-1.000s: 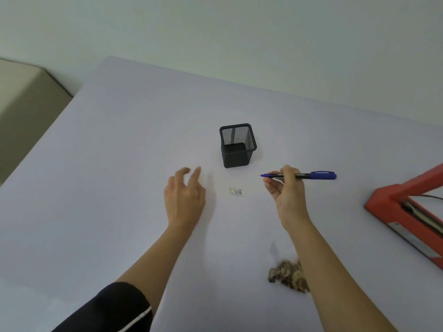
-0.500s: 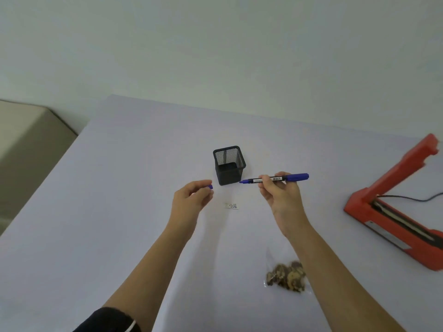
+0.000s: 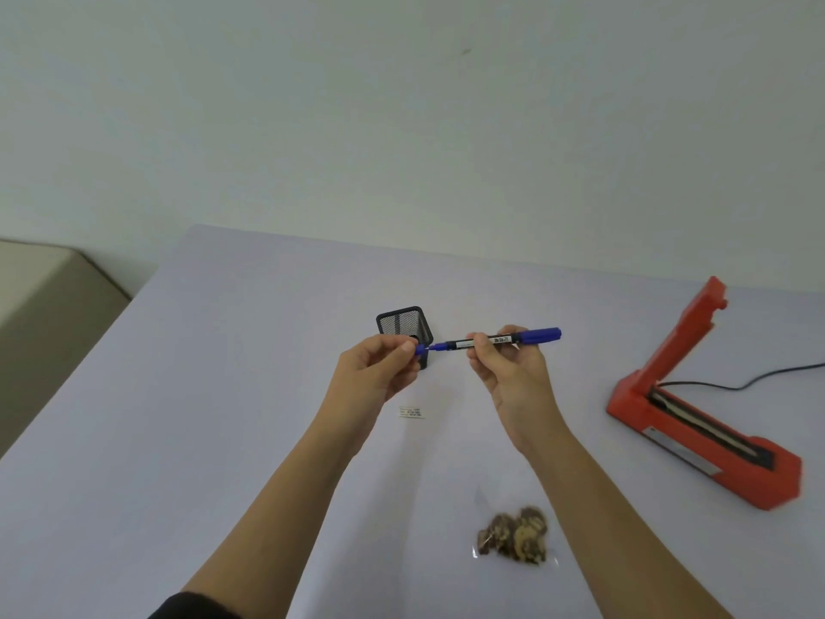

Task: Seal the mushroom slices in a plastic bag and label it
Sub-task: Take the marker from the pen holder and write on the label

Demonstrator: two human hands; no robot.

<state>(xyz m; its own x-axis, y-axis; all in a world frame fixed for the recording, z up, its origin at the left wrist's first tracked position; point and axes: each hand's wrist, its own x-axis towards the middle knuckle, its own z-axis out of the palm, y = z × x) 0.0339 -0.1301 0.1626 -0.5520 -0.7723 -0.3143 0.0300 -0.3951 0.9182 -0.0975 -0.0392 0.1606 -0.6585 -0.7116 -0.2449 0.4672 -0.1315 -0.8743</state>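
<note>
Above a pale lilac table (image 3: 178,395) against a bare off-white wall (image 3: 402,127), the right hand (image 3: 509,377) pinches a blue marker (image 3: 504,340), the left hand (image 3: 377,373) pinches its cap (image 3: 420,349); the bag of mushroom slices (image 3: 513,536) lies flat beneath the right forearm, a red heat sealer (image 3: 696,422) further right

Above a pale table (image 3: 214,395), the right hand (image 3: 513,377) holds a blue marker (image 3: 538,335) level, its tip pointing left. The left hand (image 3: 379,373) pinches a small blue cap (image 3: 420,349) right at that tip. Behind them stands a black mesh pen holder (image 3: 402,321). A small label (image 3: 411,412) lies below the hands, a clear bag of mushroom slices (image 3: 513,536) lies nearer, and a red heat sealer (image 3: 696,422) sits open at the right.
</note>
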